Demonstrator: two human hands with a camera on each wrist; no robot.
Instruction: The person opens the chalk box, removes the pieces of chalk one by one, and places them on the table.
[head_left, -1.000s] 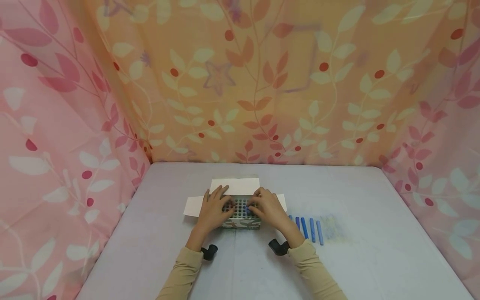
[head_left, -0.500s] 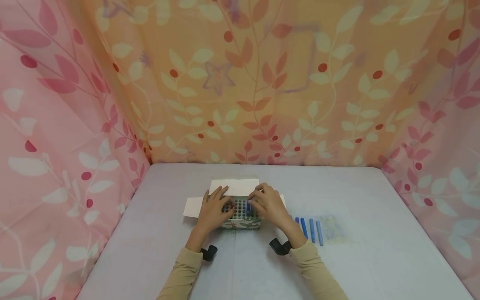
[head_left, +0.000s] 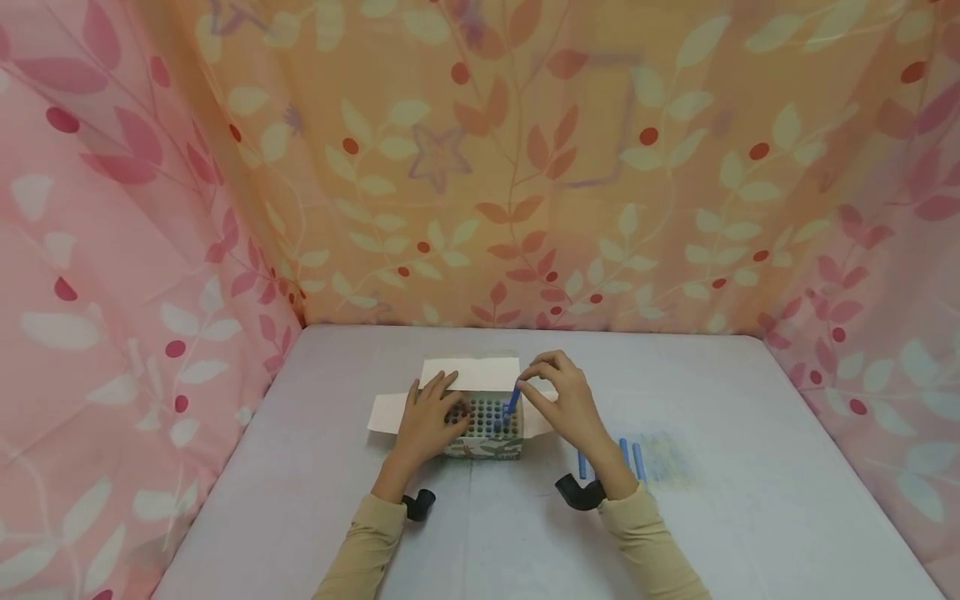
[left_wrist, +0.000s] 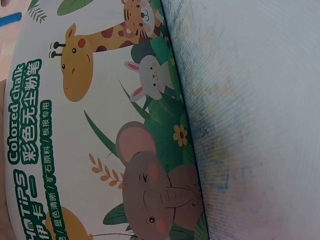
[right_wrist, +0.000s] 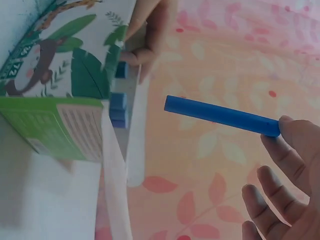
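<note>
Right hand swings up and out toward two o'clock since half-second ago, blue chalk now raised off box, lower end tilted toward seven o'clock. Pinched at upper end only, probably to keep lower end free. Thumb and forefinger narrow, closed on chalk; other fingers loosely bent. Left hand, nine o'clock, rests on box, fingers spread, likely steadying it. Loose chalk sticks on worktop, four o'clock.

Passage available over the surface in front of the box, between the sleeves. Left hand obstructs the box's left part; right hand, holding chalk, its right. Flap occupies the rear.
</note>
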